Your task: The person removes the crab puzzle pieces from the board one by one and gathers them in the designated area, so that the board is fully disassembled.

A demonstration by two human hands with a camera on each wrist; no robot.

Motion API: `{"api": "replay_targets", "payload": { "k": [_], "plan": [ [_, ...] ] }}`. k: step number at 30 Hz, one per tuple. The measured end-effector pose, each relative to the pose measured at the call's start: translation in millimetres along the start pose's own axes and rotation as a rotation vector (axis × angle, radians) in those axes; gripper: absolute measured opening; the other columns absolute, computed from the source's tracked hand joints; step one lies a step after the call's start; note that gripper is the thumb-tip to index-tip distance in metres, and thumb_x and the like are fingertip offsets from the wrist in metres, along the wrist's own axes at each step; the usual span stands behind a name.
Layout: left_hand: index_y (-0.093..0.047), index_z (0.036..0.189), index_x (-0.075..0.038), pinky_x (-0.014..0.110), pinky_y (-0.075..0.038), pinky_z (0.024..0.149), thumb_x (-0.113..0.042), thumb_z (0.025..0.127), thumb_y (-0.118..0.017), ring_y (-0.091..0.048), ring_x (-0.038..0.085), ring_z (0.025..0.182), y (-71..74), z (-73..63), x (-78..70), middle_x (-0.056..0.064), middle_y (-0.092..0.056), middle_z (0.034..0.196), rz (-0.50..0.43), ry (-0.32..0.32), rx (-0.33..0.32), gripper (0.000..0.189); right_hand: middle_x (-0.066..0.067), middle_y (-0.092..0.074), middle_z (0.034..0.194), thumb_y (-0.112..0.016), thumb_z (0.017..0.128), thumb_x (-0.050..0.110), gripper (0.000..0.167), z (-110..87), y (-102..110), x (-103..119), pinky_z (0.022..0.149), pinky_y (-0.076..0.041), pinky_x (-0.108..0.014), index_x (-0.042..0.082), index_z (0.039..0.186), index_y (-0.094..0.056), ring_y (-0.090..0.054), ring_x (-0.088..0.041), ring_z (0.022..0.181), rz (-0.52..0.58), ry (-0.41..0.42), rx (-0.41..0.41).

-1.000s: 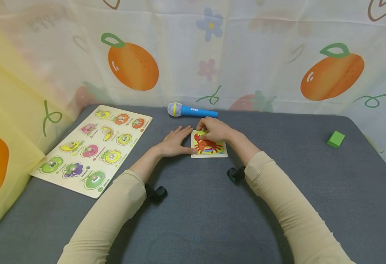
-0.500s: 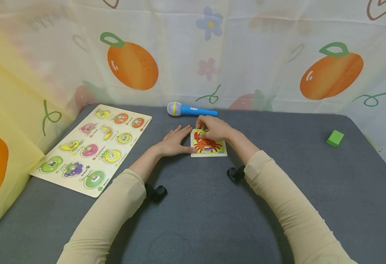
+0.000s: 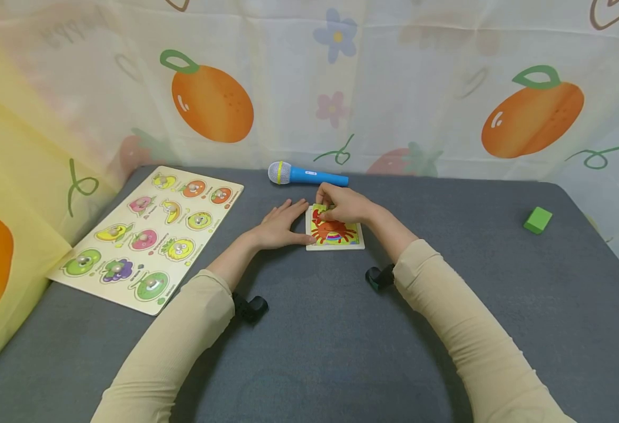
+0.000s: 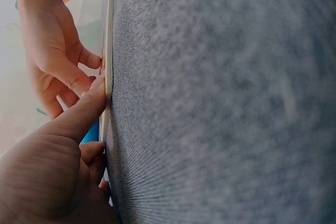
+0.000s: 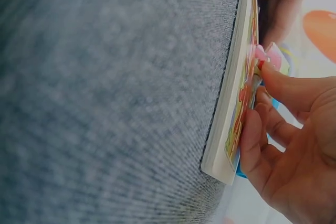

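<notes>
A small square crab jigsaw puzzle (image 3: pixel 348 235) with a pale wooden frame lies flat on the grey table. My left hand (image 3: pixel 280 228) is spread at its left side, thumb resting on the lower left corner and fingertips by the upper left corner. My right hand (image 3: pixel 343 205) reaches over the upper part of the picture. Between its thumb and fingers it pinches a puzzle piece (image 5: pixel 274 56), which stands tilted above the board in the right wrist view. The right fingers partly cover the crab.
A blue toy microphone (image 3: pixel 317 177) lies just behind the puzzle. To the left is a large wooden fruit board (image 3: pixel 129 211) with knobbed pieces. At the far right sits a green block (image 3: pixel 538 220). A fruit-print curtain (image 3: pixel 404 70) closes off the back.
The right fingers have bent slightly more at the puzzle's upper left, and the piece there shows a bit more tilted. My left hand keeps its place; the whole head view shifts slightly.
</notes>
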State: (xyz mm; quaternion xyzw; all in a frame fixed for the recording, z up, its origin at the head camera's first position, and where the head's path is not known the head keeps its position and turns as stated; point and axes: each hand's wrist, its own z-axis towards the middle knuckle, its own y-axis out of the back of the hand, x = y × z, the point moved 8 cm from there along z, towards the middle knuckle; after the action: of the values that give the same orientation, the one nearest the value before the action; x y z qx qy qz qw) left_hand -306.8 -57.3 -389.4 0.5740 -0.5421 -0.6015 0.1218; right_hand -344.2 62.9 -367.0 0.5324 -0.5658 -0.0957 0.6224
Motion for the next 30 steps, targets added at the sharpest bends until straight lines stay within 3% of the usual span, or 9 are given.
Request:
{"api": "replay_targets", "payload": {
  "k": [6,12,22,30],
  "plan": [
    [-0.017,0.160,-0.012,0.055,0.002,0.127,-0.045,0.093,-0.064,0.004,0.033,0.158,1.3,-0.5,-0.4,0.008,-0.008,0.169,-0.003,0.001,-0.002,0.088,-0.006,-0.053,0.094,-0.056,0.100,0.012,0.015,-0.8,-0.1,-0.3,0.065,-0.042,-0.027,0.008,0.112,-0.048,-0.048,-0.018,0.070,0.090,0.008,0.023],
    [-0.018,0.160,-0.012,0.056,0.002,0.127,-0.045,0.093,-0.064,0.004,0.033,0.157,1.7,1.0,0.2,0.008,-0.009,0.169,-0.003,-0.005,-0.006,0.088,-0.006,-0.051,0.091,-0.051,0.102,0.012,0.010,-1.2,0.8,-0.8,0.060,-0.042,-0.025,0.008,0.111,-0.048,-0.046,-0.017,0.066,0.133,0.014,0.022],
    [-0.019,0.160,-0.012,0.055,0.002,0.127,-0.045,0.092,-0.064,0.003,0.033,0.158,1.6,0.6,-0.8,0.008,-0.009,0.169,-0.002,-0.011,-0.008,0.088,-0.007,-0.053,0.093,-0.045,0.105,0.016,0.010,-3.4,0.2,-2.6,0.061,-0.043,-0.026,0.007,0.110,-0.047,-0.047,-0.019,0.068,0.184,0.037,0.045],
    [-0.020,0.159,-0.011,0.054,0.001,0.128,-0.046,0.092,-0.064,0.002,0.032,0.158,0.2,0.9,0.5,0.008,-0.011,0.169,-0.004,-0.004,-0.010,0.088,-0.008,-0.050,0.090,-0.040,0.106,0.015,0.011,-2.5,-2.4,-5.4,0.058,-0.040,-0.025,0.005,0.110,-0.044,-0.039,-0.017,0.061,0.239,0.030,0.059]
  ]
}}
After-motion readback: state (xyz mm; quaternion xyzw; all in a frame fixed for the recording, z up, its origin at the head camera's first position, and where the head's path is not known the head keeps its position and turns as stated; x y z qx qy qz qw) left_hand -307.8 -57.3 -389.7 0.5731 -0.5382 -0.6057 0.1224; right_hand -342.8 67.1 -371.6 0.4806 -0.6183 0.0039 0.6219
